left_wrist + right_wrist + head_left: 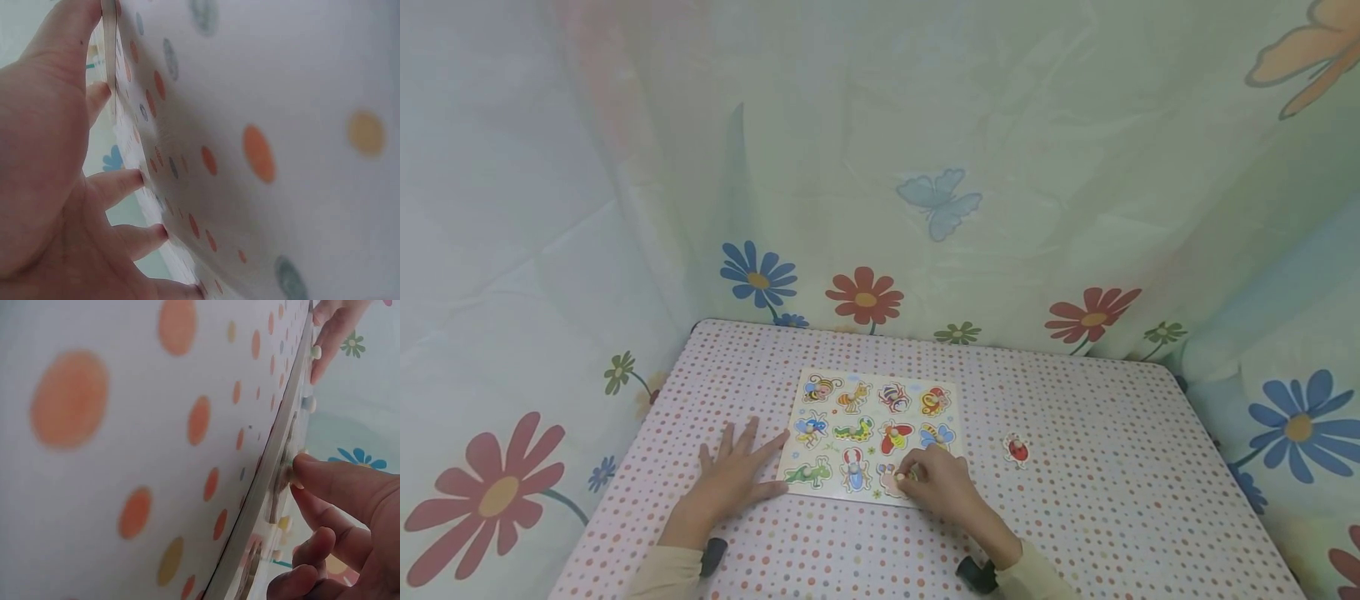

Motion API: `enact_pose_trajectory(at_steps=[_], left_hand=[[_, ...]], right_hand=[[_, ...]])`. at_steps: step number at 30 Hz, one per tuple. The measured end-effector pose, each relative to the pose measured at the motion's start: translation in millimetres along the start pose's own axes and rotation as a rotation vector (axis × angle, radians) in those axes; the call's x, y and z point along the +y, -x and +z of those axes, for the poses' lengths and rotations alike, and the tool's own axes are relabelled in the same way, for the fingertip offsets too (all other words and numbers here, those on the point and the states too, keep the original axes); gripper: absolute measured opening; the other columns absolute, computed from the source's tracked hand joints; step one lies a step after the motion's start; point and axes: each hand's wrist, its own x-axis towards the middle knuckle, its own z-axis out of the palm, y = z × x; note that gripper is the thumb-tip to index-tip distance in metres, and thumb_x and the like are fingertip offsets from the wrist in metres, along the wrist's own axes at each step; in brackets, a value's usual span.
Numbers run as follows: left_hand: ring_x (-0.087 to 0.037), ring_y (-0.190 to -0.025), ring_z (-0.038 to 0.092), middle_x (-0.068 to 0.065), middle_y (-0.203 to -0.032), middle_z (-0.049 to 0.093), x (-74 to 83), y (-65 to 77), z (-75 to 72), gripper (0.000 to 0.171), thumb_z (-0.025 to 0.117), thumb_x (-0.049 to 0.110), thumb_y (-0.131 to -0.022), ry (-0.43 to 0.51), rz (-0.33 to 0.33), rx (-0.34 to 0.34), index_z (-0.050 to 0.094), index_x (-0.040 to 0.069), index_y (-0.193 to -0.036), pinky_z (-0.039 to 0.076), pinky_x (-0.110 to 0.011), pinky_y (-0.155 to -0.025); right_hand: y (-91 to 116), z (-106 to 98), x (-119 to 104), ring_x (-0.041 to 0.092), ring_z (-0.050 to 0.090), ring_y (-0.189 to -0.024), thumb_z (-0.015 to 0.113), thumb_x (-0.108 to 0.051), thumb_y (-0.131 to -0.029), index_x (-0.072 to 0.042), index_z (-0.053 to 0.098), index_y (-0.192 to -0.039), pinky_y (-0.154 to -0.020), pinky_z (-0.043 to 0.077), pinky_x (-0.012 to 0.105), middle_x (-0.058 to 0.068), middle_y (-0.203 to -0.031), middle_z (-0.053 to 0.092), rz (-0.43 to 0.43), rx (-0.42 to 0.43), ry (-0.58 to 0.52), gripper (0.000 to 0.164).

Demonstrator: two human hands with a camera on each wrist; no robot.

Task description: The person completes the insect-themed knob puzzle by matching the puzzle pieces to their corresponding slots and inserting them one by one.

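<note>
A wooden peg puzzle board [844, 452] with colourful insect pieces lies on the table. My right hand [946, 483] is over its near right part, thumb and forefinger pinching the small knob of a pinkish puzzle piece [890, 481], partly hidden by the fingers. In the right wrist view, the thumb [340, 484] and forefinger meet at that knob, close against the board, with the other fingers curled. My left hand [727, 475] spreads its fingers at the board's left edge, thumb and forefinger touching it. A red ladybug piece [1017, 450] lies apart, right of the board.
The table [1090, 517] has a dotted cover. Behind and beside it hang curtains [820, 183] printed with flowers and butterflies. A dark wrist strap or camera [976, 575] shows at the right wrist, another [713, 557] at the left.
</note>
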Motion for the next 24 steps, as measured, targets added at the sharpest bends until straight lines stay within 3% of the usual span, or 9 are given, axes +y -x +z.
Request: enact_pose_trajectory(at_steps=[17, 24], left_hand=[[-0.057, -0.144, -0.002, -0.021, -0.164, 0.010, 0.5, 1.5, -1.7, 0.083, 0.066, 0.066, -0.083, 0.002, 0.005, -0.006, 0.037, 0.037, -0.155, -0.004, -0.083, -0.101], [-0.057, -0.144, -0.001, -0.022, -0.164, 0.011, 0.5, 1.6, -2.0, 0.083, 0.065, 0.066, -0.083, -0.014, -0.001, -0.008, 0.038, 0.036, -0.155, -0.004, -0.083, -0.101]], right_hand=[[-0.9, 0.8, 1.4, 0.009, 0.041, -0.063, 0.082, -0.024, -0.082, -0.026, 0.071, -0.086, -0.066, 0.029, 0.033, -0.012, -0.068, 0.046, 0.016, -0.021, 0.013, 0.011], [2.7, -7.2, 7.7, 0.009, 0.043, -0.063, 0.081, -0.019, -0.084, -0.023, 0.073, -0.086, -0.065, 0.032, 0.033, -0.010, -0.069, 0.048, 0.033, 0.049, -0.063, 0.010]])
